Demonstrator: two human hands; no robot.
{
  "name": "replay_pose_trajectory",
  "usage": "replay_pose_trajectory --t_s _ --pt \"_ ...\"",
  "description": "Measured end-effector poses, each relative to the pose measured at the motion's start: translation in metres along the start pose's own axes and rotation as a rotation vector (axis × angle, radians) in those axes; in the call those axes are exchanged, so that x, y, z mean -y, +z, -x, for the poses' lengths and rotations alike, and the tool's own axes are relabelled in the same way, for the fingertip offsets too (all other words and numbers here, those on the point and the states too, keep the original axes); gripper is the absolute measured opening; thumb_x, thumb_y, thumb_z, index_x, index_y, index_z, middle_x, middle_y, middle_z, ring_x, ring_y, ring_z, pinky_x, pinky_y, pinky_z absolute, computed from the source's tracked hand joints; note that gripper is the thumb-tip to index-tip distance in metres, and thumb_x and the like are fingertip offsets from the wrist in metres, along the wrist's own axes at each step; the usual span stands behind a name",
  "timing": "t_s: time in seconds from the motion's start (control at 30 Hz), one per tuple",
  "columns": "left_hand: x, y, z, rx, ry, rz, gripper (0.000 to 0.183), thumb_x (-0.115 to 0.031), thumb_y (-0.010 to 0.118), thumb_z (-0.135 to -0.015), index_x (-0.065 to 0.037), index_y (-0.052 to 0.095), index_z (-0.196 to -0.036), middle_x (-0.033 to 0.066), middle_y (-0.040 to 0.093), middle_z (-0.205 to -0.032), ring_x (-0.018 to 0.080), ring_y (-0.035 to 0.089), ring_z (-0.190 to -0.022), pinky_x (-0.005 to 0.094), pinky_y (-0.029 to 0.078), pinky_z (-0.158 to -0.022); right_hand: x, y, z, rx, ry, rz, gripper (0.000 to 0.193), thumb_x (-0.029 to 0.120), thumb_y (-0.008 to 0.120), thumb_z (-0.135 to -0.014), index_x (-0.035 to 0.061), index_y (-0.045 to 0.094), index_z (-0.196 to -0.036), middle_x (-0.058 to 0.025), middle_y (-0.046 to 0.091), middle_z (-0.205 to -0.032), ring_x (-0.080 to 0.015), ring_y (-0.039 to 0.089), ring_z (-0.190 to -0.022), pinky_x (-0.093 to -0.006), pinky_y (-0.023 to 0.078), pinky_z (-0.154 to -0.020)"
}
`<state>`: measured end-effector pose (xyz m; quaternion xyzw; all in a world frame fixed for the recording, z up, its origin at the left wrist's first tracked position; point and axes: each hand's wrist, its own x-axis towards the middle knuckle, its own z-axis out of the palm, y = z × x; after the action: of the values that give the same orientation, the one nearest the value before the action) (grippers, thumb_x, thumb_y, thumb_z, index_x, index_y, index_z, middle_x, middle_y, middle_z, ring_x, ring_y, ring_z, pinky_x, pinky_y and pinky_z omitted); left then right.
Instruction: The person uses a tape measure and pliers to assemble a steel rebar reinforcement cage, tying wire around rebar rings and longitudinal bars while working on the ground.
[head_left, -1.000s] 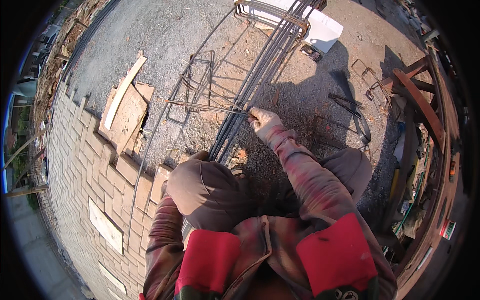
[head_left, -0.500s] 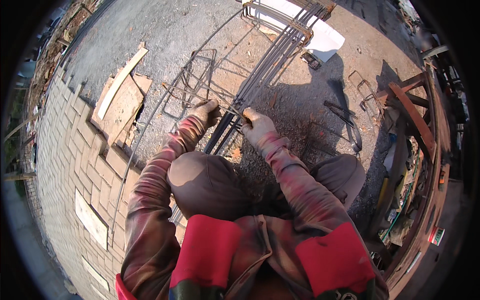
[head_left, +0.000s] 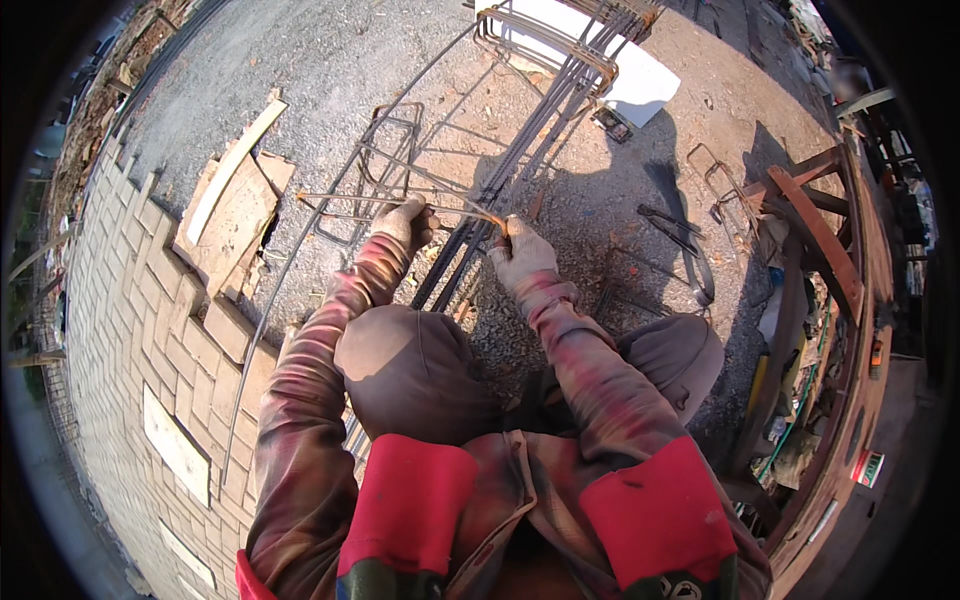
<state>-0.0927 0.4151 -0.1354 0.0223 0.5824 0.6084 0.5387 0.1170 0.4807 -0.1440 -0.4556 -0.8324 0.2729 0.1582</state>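
Head view: the right hand [head_left: 525, 255], just right of the frame's centre and above the knees, has its grip closed on one corner of a thin bent steel rod [head_left: 488, 213]; that rod reaches left across the upper centre of the frame, over a bundle of dark steel bars [head_left: 548, 112] running diagonally toward the top right; the left hand [head_left: 403, 224], left of the bundle, has its fingers curled beside the rod, though whether its grip is closed on it I cannot tell; at the top of the frame, bent steel hoops [head_left: 601, 63] surround the bars next to a white panel [head_left: 645, 88]; a dark tool [head_left: 668, 224] lies on the gravel right of centre, near a reddish-brown beam [head_left: 818, 240]; at upper left, a pale wooden strip [head_left: 233, 172] lies across a brown board [head_left: 238, 222], beside grey-brown paving blocks [head_left: 170, 310].
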Motion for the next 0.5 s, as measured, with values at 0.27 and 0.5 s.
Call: replay_pose_trajectory --t_s 0.27,0.5 --pt "0.006 -0.035 -0.003 0.059 -0.087 0.183 0.013 -0.023 0.052 -0.087 -0.011 0.049 -0.082 0.004 0.051 -0.068 0.0195 0.051 -0.056 0.0296 0.038 -0.047 -0.026 -0.001 -0.011 0.095 0.123 -0.128 0.032 0.017 0.06 -0.078 0.0046 0.056 -0.107 -0.0188 0.062 -0.091 -0.0355 0.061 -0.087 -0.0386 0.049 -0.074" --pt "0.01 -0.049 0.009 0.102 -0.161 0.074 0.019 -0.023 0.05 -0.089 -0.005 0.052 -0.09 0.0088 0.058 -0.076 0.0226 0.057 -0.062 0.0319 0.042 -0.051 -0.036 0.045 -0.02 -0.06 -0.062 -0.198 0.028 0.014 0.06 -0.079 0.0034 0.057 -0.105 -0.015 0.061 -0.091 -0.0253 0.06 -0.084 -0.0337 0.047 -0.073"
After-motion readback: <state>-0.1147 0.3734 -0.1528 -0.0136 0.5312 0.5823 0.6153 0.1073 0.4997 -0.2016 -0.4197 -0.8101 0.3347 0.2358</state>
